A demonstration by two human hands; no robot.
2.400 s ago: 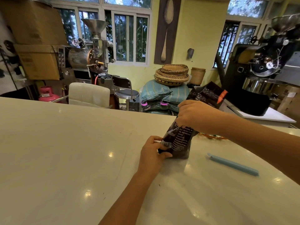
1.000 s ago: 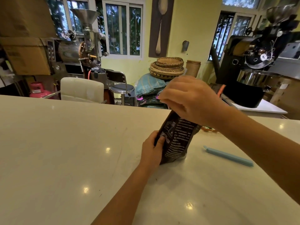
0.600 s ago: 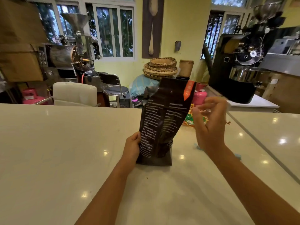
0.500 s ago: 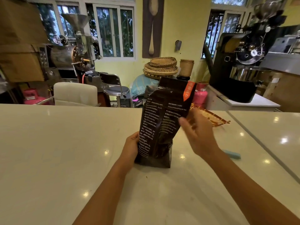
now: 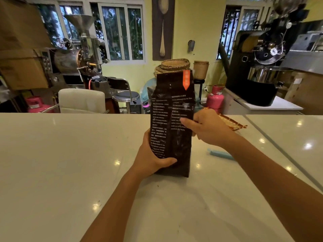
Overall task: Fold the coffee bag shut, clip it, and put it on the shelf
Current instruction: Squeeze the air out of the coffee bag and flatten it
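Observation:
A tall dark brown coffee bag [image 5: 172, 109] with white print and an orange tag stands upright on the white counter [image 5: 70, 163]. Its top is unfolded and straight. My left hand [image 5: 153, 158] grips the bag's lower left side, thumb across the front. My right hand [image 5: 208, 127] holds the bag's right edge at mid height, thumb on the front. A light blue bag clip [image 5: 220, 154] lies flat on the counter to the right of the bag, partly hidden by my right forearm. No shelf is in view.
A flat orange-brown packet [image 5: 230, 123] lies on the counter behind my right hand. A seam [image 5: 279, 151] runs across the counter at the right. Beyond the far edge stand a white chair [image 5: 82, 100], a stool, pink gas cylinders and roasting machines.
The bag was tilted with my right hand on its top; it now stands upright. My right hand let go of the top and took hold of the right edge. The camera shifted right.

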